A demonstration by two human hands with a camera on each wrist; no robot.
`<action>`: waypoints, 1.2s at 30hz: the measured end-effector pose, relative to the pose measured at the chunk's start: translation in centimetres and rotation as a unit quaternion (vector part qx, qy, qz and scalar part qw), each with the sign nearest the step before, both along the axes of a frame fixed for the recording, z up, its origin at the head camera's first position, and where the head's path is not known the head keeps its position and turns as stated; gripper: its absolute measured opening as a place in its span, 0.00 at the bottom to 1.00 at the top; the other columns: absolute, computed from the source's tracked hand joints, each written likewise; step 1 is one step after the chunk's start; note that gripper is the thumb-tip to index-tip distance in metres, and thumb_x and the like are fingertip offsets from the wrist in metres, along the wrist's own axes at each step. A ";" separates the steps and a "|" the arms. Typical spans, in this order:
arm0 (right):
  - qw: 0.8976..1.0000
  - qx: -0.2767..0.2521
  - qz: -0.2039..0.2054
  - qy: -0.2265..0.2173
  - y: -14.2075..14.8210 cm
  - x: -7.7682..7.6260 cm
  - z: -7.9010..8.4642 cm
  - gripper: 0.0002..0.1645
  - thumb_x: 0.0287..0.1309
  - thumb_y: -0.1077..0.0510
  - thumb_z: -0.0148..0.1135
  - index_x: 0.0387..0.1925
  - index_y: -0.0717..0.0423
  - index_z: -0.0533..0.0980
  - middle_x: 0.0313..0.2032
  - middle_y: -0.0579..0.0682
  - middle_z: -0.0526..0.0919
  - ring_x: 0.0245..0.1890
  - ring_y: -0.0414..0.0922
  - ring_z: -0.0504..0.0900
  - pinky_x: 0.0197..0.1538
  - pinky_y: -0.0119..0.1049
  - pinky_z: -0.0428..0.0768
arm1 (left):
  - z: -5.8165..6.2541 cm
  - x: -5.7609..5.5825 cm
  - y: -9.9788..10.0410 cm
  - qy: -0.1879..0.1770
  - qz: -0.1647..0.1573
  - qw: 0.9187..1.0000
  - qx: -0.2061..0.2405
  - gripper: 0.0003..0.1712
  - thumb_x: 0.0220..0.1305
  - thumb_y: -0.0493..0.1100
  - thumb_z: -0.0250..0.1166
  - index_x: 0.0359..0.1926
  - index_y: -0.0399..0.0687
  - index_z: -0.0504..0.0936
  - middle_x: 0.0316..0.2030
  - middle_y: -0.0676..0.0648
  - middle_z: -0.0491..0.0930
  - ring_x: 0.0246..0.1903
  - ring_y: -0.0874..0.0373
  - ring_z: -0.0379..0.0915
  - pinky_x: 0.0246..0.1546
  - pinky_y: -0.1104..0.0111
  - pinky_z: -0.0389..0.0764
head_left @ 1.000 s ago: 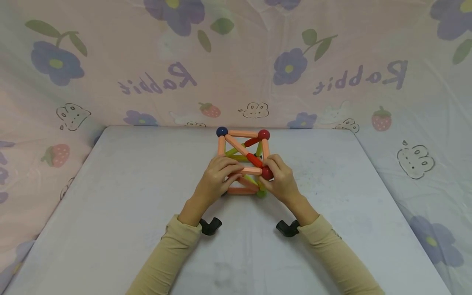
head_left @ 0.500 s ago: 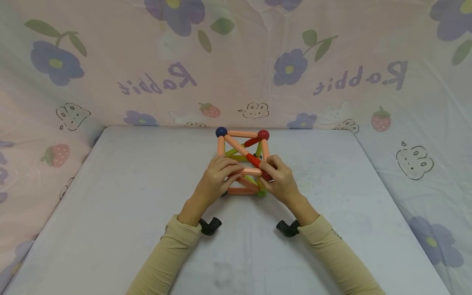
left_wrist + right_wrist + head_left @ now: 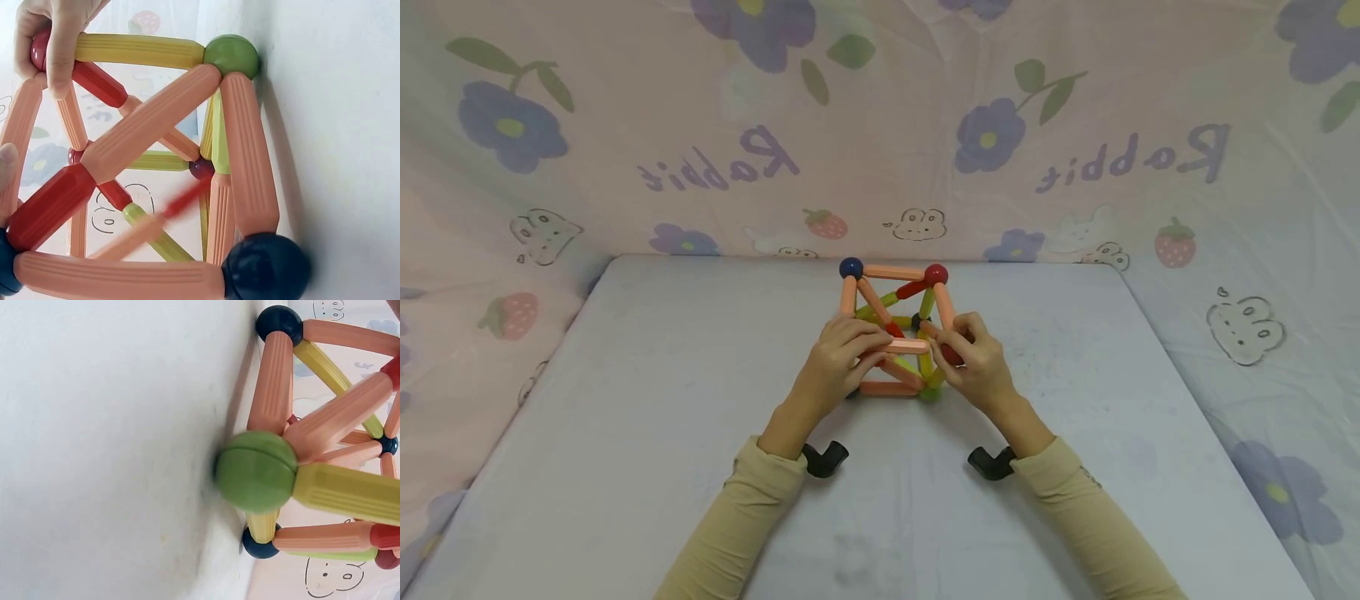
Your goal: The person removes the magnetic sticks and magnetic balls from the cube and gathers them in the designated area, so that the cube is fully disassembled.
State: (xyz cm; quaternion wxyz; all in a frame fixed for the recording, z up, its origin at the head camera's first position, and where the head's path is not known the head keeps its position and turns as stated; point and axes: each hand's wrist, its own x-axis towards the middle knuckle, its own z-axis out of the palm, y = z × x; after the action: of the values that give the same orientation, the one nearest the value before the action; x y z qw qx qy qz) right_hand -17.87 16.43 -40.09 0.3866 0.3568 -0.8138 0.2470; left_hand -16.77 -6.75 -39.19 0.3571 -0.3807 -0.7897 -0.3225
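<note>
A cube-like frame of magnetic rods and balls (image 3: pixel 891 389) stands on the table. My left hand (image 3: pixel 842 354) holds the orange rod (image 3: pixel 910 345) along its upper front edge. My right hand (image 3: pixel 979 362) pinches the red ball (image 3: pixel 952 353) at the upper front right corner, partly hidden by the fingers. Whether rod and ball touch is hidden. Below the top, a diagonal orange rod (image 3: pixel 874 300) slopes down from the blue ball (image 3: pixel 851 268); its red end is blurred in the left wrist view. A green ball (image 3: pixel 256 472) sits at the lower front right corner.
The frame stands near the back of the white table (image 3: pixel 700 375), before a patterned cloth (image 3: pixel 880 125). Black curved pieces (image 3: pixel 826 459) show beside both wrists. Another red ball (image 3: pixel 936 274) marks the back right corner.
My right hand has moved slightly right with the red ball, away from the front rod. The diagonal orange and red rod has come off that ball and dropped inward. The left hand stays nearly still.
</note>
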 end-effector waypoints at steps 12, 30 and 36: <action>1.000 -0.020 -0.009 -0.003 -0.3 0.1 0.1 0.13 0.38 0.74 0.70 0.27 0.67 0.74 0.31 0.60 0.72 0.26 0.52 0.81 0.30 0.44 0.87 | 0.1 0.1 0.0 -0.006 -0.004 1.000 0.004 0.14 0.47 0.34 0.75 0.39 0.40 0.86 0.36 0.44 0.86 0.41 0.52 0.80 0.54 0.56 0.80; 0.999 -0.018 -0.032 -0.007 -0.7 0.3 0.2 0.16 0.39 0.71 0.74 0.27 0.66 0.73 0.31 0.60 0.75 0.25 0.51 0.80 0.31 0.45 0.87 | 0.0 0.1 0.0 -0.014 -0.004 1.000 0.006 0.13 0.48 0.35 0.74 0.38 0.40 0.87 0.36 0.44 0.86 0.42 0.52 0.80 0.56 0.56 0.79; 0.999 -0.021 -0.032 -0.012 -0.7 0.4 0.2 0.17 0.38 0.71 0.74 0.27 0.66 0.71 0.29 0.59 0.75 0.26 0.52 0.82 0.31 0.43 0.87 | 0.1 0.2 0.0 -0.011 -0.007 1.000 0.011 0.14 0.48 0.35 0.75 0.38 0.39 0.87 0.36 0.44 0.86 0.42 0.52 0.80 0.55 0.56 0.79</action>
State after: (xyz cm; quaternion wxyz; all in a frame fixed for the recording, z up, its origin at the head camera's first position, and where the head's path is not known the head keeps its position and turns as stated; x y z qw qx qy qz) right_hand -17.51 15.73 -39.89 0.3918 0.3192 -0.8240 0.2560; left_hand -16.60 -6.70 -39.13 0.3499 -0.3786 -0.7874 -0.3380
